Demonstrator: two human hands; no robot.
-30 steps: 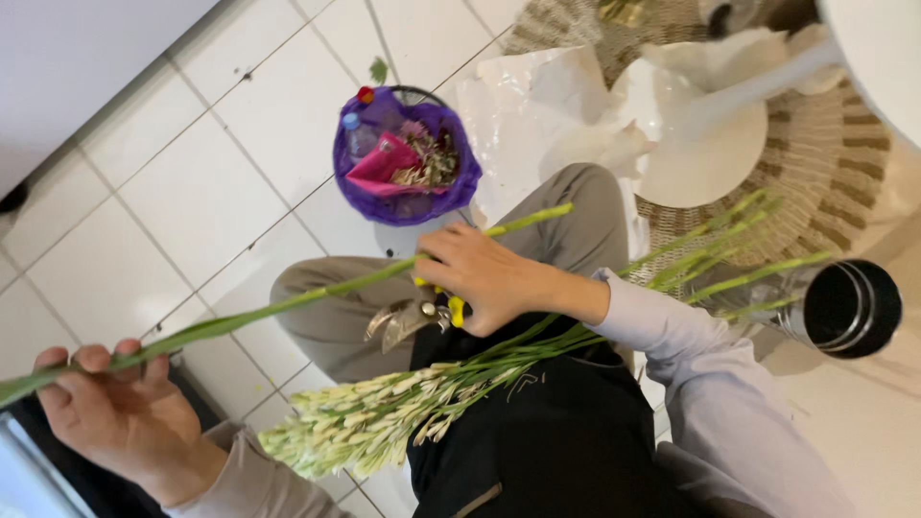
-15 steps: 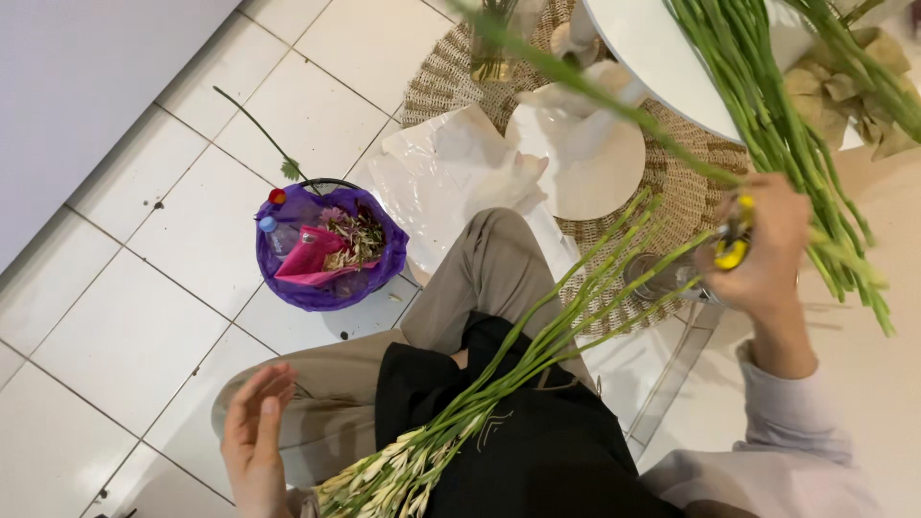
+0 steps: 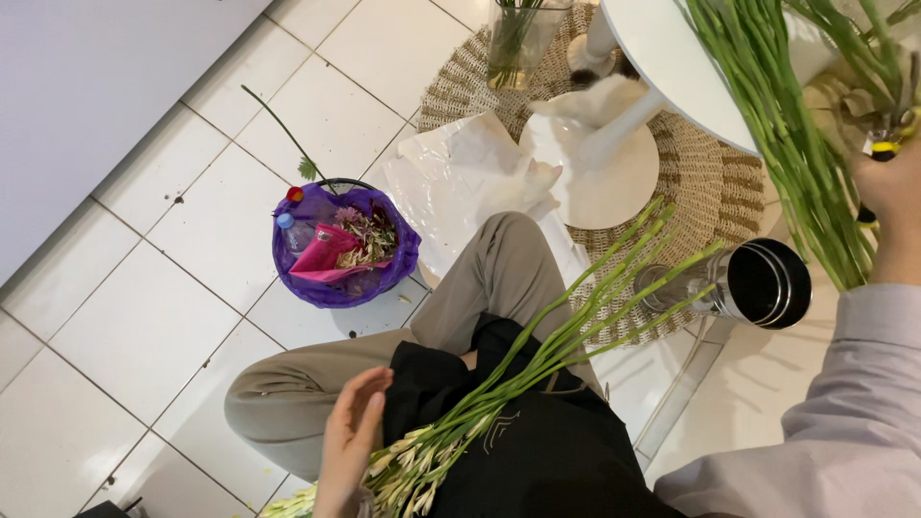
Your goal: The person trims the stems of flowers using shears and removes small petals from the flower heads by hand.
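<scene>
- Right hand [image 3: 887,197], upper right edge of the view: fingers curled shut around a small tool with a yellow-and-black handle [image 3: 881,149]; can't tell exactly what tool, most of it is hidden by the hand.
- Just left of that grip: a thick sheaf of long green stems [image 3: 787,144], running up past the rim of a round white table [image 3: 662,58]. Stems sit right beside the hand; contact unclear.
- Below the grip: grey sleeve [image 3: 844,403] runs down to the bottom right corner.
- Left hand [image 3: 347,446], bottom centre: open, fingers straight and together, holding nothing. Its palm is right against the bud end of a bunch of pale-budded flower stalks [image 3: 499,393].
- That bunch lies across a black apron [image 3: 537,451] on the lap, stems fanning up and right from the left hand.
- Further along the stem tips: shiny metal cylinder with a dark open mouth [image 3: 763,283], lying on its side on a woven round mat [image 3: 710,182].
- Up from the left hand, past the tan-trousered knee [image 3: 499,278]: crumpled white plastic sheet [image 3: 460,182].
- Left of that: bin lined with a purple bag [image 3: 341,247], holding pink wrapping and plant trimmings, on white floor tiles [image 3: 144,288].
- Top centre, far from both hands: clear glass vase with stems [image 3: 518,38].
</scene>
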